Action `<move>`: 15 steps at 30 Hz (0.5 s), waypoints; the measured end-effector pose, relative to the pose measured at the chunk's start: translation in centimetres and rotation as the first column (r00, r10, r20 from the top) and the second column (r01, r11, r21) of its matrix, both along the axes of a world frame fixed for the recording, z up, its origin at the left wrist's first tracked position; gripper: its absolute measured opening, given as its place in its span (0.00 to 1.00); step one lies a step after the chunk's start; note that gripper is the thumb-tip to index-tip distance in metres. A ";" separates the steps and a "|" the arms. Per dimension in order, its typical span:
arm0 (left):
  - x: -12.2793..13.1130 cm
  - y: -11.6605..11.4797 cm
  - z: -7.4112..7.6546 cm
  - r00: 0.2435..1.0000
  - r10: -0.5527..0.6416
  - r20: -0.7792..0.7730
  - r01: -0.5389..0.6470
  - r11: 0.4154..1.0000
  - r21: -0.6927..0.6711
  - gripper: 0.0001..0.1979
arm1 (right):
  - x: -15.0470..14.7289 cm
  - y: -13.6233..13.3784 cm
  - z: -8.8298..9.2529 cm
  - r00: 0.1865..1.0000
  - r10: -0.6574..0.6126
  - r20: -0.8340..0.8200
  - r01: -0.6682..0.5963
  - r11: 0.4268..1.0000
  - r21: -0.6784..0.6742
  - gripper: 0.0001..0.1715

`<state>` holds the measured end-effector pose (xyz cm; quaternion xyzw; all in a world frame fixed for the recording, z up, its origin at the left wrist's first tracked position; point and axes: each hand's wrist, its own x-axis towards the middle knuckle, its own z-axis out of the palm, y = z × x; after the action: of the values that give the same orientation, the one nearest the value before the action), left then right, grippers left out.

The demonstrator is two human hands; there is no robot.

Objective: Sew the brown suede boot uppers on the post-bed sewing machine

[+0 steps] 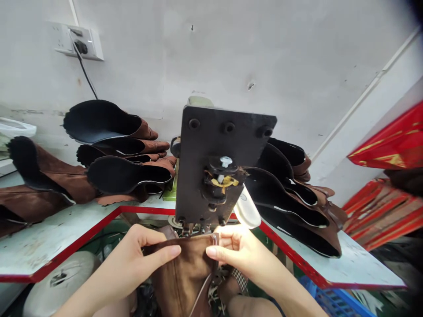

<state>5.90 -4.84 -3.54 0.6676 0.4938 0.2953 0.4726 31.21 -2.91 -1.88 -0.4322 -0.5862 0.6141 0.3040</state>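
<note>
A brown suede boot upper [185,275] sits under the needle area of a dark sewing machine head [218,169]. My left hand [139,257] pinches its top edge from the left, thumb over the suede. My right hand [239,251] grips the same edge from the right, close to the presser foot, lit brightly by the machine lamp [246,209]. Both hands are closed on the material.
Brown boot uppers with black lining are stacked left [115,154] and right [294,193] of the machine on a white, red-edged table [49,240]. Red cartons [390,176] stand at the right, a blue crate [333,297] below. A wall socket [77,42] with a black cord is top left.
</note>
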 end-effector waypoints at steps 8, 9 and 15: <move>-2.8 -1.9 -1.7 0.994 0.107 0.032 -0.103 0.989 -0.108 0.25 | -2.8 -1.6 -0.5 0.996 -0.007 -0.091 0.007 1.000 -0.003 0.29; -3.1 -2.1 -2.0 0.992 0.115 0.043 -0.109 0.987 -0.116 0.25 | -3.0 -1.7 -0.5 0.997 -0.009 -0.078 0.010 1.000 0.011 0.29; -3.5 -2.9 -2.1 0.999 0.048 0.015 -0.048 0.998 -0.031 0.25 | -3.1 -2.5 -2.5 0.990 0.023 -0.139 -0.029 0.999 -0.037 0.26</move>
<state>2.35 -7.76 -5.62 0.6460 0.5103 0.3041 0.4793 28.08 -5.37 -4.33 -0.3869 -0.5573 0.6577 0.3274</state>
